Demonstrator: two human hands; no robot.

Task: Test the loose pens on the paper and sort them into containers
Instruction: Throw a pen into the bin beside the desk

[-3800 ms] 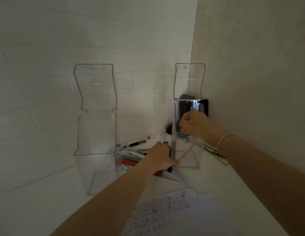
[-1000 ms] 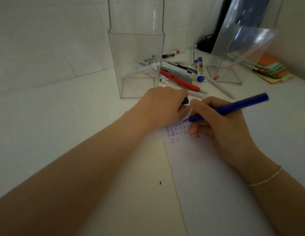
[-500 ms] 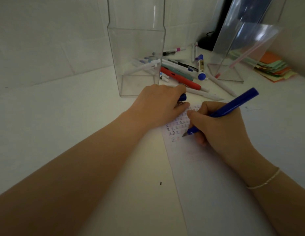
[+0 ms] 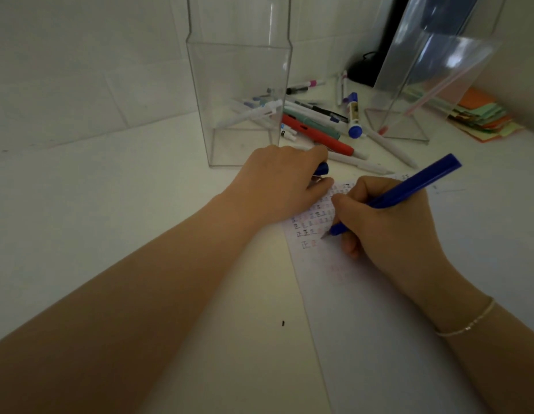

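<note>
My right hand (image 4: 388, 228) grips a blue pen (image 4: 409, 191) with its tip touching the white paper (image 4: 379, 309), just below rows of small test marks. My left hand (image 4: 277, 183) rests on the paper's top left corner, closed on the pen's blue cap (image 4: 321, 169). A heap of loose pens (image 4: 316, 124) lies behind my hands. A tall clear container (image 4: 239, 85) stands at the left of the heap, with nothing inside it. A second clear container (image 4: 421, 85) at the right holds one pink pen (image 4: 424, 100) leaning inside it.
A stack of coloured sticky notes (image 4: 483, 115) lies at the far right by the wall. A dark object (image 4: 367, 67) sits in the corner behind the pens. White tiled wall runs along the back. A small black speck (image 4: 283, 323) lies on the white table.
Since 3.8 s ago my hands left the right container and came to the paper. Over the last second the blue pen's tip moved down the paper to a lower row of marks.
</note>
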